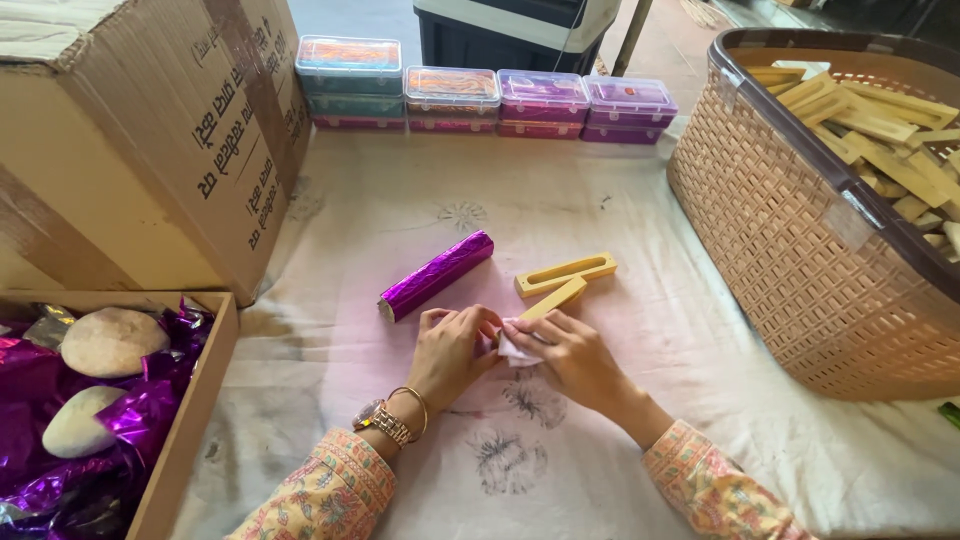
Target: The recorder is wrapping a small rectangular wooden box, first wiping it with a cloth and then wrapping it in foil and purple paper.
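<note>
1. Left hand and right hand meet near the middle of the counter, toward its near edge; both pinch a small white paper, fingers curled closed on it.
2. Yellow wooden stick lies tilted, its near end under the right hand's fingertips at the paper.
3. Slotted yellow wooden block rests just behind the stick, touching or nearly so.
4. Purple foil roll lies diagonally just beyond the left hand, apart from it.
5. Woven basket of wooden pieces fills the right edge; cardboard box the far-left corner.
6. Plastic boxes line the far edge.
7. Tray of purple foil sits at the left edge; bare cloth remains between the hands and the basket.
</note>
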